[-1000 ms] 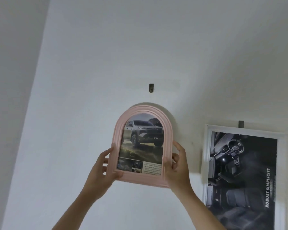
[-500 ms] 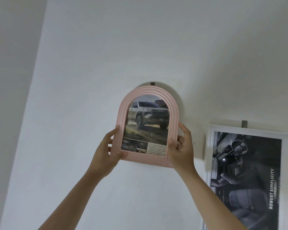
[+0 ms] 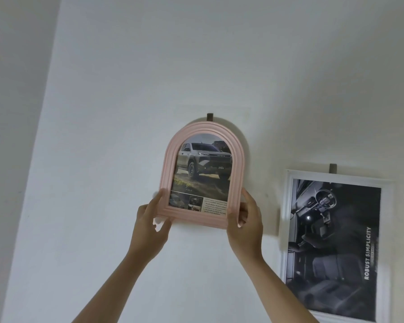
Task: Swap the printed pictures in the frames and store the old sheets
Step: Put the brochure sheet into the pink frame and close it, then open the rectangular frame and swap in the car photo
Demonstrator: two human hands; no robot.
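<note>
1. Matte white painted wall point(image 3: 149, 66) fills nearly the whole view; a corner line runs down the left side, with a greyer wall plane at far left.
2. White rectangular picture frame point(image 3: 287, 229), lower right of the view, flat moulded edge. It holds a glossy black-and-white print of a car interior point(image 3: 331, 248), with "ROBUST SIMPLICITY" lettered vertically. A small dark hook point(image 3: 403, 168) shows just above its top edge.
3. Pink arched picture frame with ribbed, stepped moulding point(image 3: 202, 129), centre of the view, smooth and matte, round top and straight base, tilted slightly clockwise. Held up against the wall, its arch top just below a small dark wall hook point(image 3: 210, 117); whether it hangs on the hook, cannot tell.
4. Colour print of a grey pickup truck on rough ground point(image 3: 203, 173) inside the pink frame, with small inset photos and a text block along the bottom.
5. Right hand point(image 3: 245, 227), grips the frame's lower right corner: thumb on the front moulding, fingers curled behind the edge.
6. Left hand point(image 3: 149, 227), holds the lower left corner: fingers up along the side edge, thumb under the base. Slightly blurred.
</note>
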